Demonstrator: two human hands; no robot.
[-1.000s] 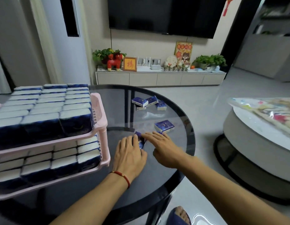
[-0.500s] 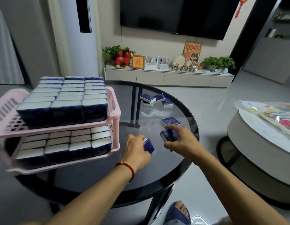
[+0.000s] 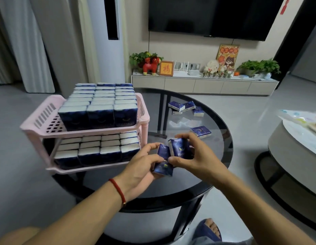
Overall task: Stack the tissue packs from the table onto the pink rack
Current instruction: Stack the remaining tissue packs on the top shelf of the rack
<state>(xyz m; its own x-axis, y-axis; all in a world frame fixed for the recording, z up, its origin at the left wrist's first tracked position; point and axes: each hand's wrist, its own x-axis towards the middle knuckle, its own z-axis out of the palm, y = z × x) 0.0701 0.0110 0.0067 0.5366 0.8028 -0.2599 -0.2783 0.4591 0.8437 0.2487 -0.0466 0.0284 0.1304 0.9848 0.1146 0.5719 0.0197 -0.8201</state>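
Gripping tissue packs (image 3: 173, 156) in left hand (image 3: 141, 171), right hand (image 3: 194, 159), beside pink rack (image 3: 144, 110)

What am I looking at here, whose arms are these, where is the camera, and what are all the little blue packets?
No machine here: a person wears a camera on the head, looking down at their own hands. The left hand, with a red string at the wrist, holds one blue tissue pack; the right hand holds another pack beside it. They hover over a round dark glass table. On the table stands a pink rack, both shelves packed with tissue packs. One loose pack lies just beyond the hands, and a small cluster of packs lies farther back.
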